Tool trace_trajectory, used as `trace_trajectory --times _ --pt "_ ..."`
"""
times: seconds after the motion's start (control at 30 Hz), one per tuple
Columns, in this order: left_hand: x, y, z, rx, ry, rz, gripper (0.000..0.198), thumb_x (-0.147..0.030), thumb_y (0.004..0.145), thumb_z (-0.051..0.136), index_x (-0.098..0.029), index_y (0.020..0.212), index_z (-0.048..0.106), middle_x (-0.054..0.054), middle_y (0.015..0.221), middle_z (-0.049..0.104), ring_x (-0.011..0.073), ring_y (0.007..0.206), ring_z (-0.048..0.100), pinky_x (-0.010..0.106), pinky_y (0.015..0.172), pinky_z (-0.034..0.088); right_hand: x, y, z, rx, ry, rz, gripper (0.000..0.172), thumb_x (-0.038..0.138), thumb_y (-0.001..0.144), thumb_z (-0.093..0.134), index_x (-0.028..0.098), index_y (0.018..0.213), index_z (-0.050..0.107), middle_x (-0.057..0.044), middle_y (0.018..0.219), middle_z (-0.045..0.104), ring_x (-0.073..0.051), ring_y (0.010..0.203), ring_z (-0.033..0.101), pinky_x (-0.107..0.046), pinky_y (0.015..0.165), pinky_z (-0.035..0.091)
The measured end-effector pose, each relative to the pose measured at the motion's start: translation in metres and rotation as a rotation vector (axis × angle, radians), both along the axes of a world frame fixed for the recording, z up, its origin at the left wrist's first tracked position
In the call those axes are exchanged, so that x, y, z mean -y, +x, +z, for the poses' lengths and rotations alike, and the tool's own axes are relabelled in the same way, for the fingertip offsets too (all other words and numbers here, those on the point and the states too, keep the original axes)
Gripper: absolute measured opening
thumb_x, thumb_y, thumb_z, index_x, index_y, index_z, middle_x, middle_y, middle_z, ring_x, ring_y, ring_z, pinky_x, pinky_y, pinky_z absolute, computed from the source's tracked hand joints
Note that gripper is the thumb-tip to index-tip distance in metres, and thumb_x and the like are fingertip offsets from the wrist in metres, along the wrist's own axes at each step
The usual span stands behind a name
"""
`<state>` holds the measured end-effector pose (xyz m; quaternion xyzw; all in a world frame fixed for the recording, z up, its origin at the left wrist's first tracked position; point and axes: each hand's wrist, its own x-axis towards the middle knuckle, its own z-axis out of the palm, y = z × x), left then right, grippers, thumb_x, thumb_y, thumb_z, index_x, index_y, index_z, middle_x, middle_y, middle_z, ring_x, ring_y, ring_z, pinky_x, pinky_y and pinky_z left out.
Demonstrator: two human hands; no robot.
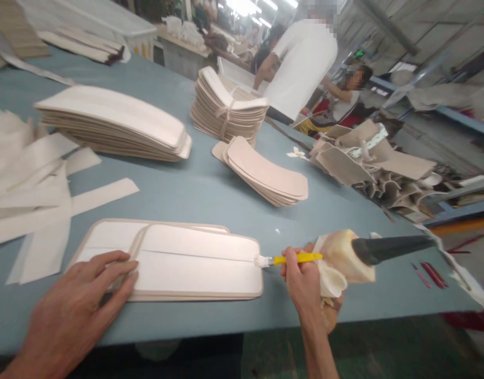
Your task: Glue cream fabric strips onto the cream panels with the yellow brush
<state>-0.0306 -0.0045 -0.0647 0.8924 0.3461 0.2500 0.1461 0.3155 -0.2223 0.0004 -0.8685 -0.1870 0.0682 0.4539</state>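
Looking down at a blue-green table [178, 195]: a long white panel [202, 268] with a beige border lies flat just in front of me, on top of at least 1 more like it. My left hand [84, 300] rests on its left end, fingers spread and slightly bent, lying over it without gripping, by a beige strip [137, 239] that crosses the panel. My right hand [305, 281] has its fingers closed around the yellow handle of a brush [297, 258], whose white-coated bristles touch the panel's right end. Just beyond that hand is a yellowish container [336, 255] with a dark, tapering part; its contents I cannot tell.

The panel looks light and thin, firm but likely to flex, as the curved short stack [267, 171] behind it suggests. I judge its long edges the best hold, since the brushed end may be wet and slippery. The brush seems light and rigid, best held by its handle. Farther back are a long stack [111, 113] and a tied bundle [229, 116].
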Motion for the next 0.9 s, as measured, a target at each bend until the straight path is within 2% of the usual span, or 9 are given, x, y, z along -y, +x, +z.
trace_trajectory --times 0.07,0.17,0.23,0.33,0.4,0.47,0.57,0.7,0.9 --pt "0.003 0.002 0.006 0.006 0.104 -0.031 0.034 -0.050 0.106 0.047 -0.027 0.110 0.072 0.005 0.121 0.074 0.0306 0.108 0.070 0.050 0.100 0.053 -0.003 -0.009 0.009 0.071 -0.066 0.024 0.050 0.072 0.086 0.058 0.026 0.065 0.059 0.003 0.047 0.053 -0.018 0.048 0.051 -0.033 0.056 0.037" --pt "0.006 0.004 0.010 0.032 0.169 -0.035 0.029 -0.042 0.107 0.049 -0.026 0.110 0.073 0.006 0.119 0.075 0.0271 0.106 0.071 0.044 0.096 0.052 -0.010 -0.033 0.024 0.224 -0.134 0.048 0.049 0.071 0.091 0.055 0.025 0.076 0.064 0.003 0.053 0.056 -0.018 0.051 0.054 -0.032 0.056 0.038" --pt "0.008 0.005 0.012 0.050 0.166 -0.025 0.028 -0.039 0.107 0.049 -0.026 0.111 0.073 0.006 0.118 0.075 0.0258 0.104 0.071 0.042 0.096 0.052 -0.019 -0.055 0.030 0.230 -0.052 0.103 0.045 0.066 0.095 0.058 0.023 0.083 0.067 0.003 0.059 0.058 -0.017 0.054 0.056 -0.030 0.056 0.041" --pt "0.011 0.006 0.015 0.087 0.155 -0.024 0.027 -0.038 0.108 0.049 -0.025 0.111 0.073 0.005 0.116 0.075 0.0245 0.103 0.071 0.041 0.096 0.051 -0.039 -0.092 0.032 0.107 0.143 0.313 0.037 0.057 0.098 0.062 0.022 0.090 0.070 0.003 0.066 0.060 -0.015 0.059 0.057 -0.026 0.058 0.044" --pt "0.012 0.007 0.018 0.098 0.147 -0.022 0.024 -0.035 0.107 0.050 -0.025 0.111 0.072 0.005 0.115 0.075 0.0237 0.102 0.070 0.040 0.095 0.051 -0.057 -0.114 0.029 0.005 0.226 0.478 0.032 0.053 0.097 0.066 0.022 0.087 0.071 0.003 0.070 0.061 -0.014 0.063 0.057 -0.024 0.059 0.044" --pt "0.014 0.007 0.020 0.099 0.129 -0.018 0.021 -0.033 0.107 0.051 -0.023 0.111 0.070 0.004 0.114 0.075 0.0232 0.101 0.070 0.039 0.094 0.050 -0.072 -0.129 0.024 -0.076 0.270 0.573 0.033 0.051 0.096 0.068 0.022 0.080 0.069 0.003 0.069 0.059 -0.013 0.062 0.054 -0.023 0.058 0.043" --pt "0.015 0.007 0.020 0.099 0.109 -0.002 0.017 -0.032 0.106 0.053 -0.022 0.108 0.067 0.005 0.114 0.075 0.0236 0.100 0.069 0.039 0.093 0.050 -0.088 -0.141 0.016 -0.158 0.291 0.609 0.037 0.050 0.096 0.066 0.022 0.073 0.064 0.003 0.067 0.055 -0.013 0.062 0.051 -0.024 0.059 0.042" --pt "0.016 0.009 0.018 0.096 0.125 0.022 0.015 -0.031 0.105 0.053 -0.022 0.108 0.064 0.005 0.112 0.074 0.0243 0.097 0.069 0.039 0.089 0.051 -0.099 -0.150 0.005 -0.250 0.261 0.594 0.037 0.052 0.096 0.063 0.021 0.076 0.067 0.003 0.064 0.055 -0.014 0.061 0.049 -0.026 0.060 0.042" --pt "0.017 0.011 0.019 0.074 0.135 0.036 0.013 -0.028 0.104 0.053 -0.021 0.107 0.064 0.006 0.111 0.074 0.0247 0.097 0.069 0.040 0.089 0.051 -0.112 -0.163 -0.004 -0.243 0.227 0.571 0.037 0.049 0.096 0.060 0.021 0.076 0.071 0.002 0.064 0.059 -0.014 0.060 0.050 -0.026 0.058 0.039"
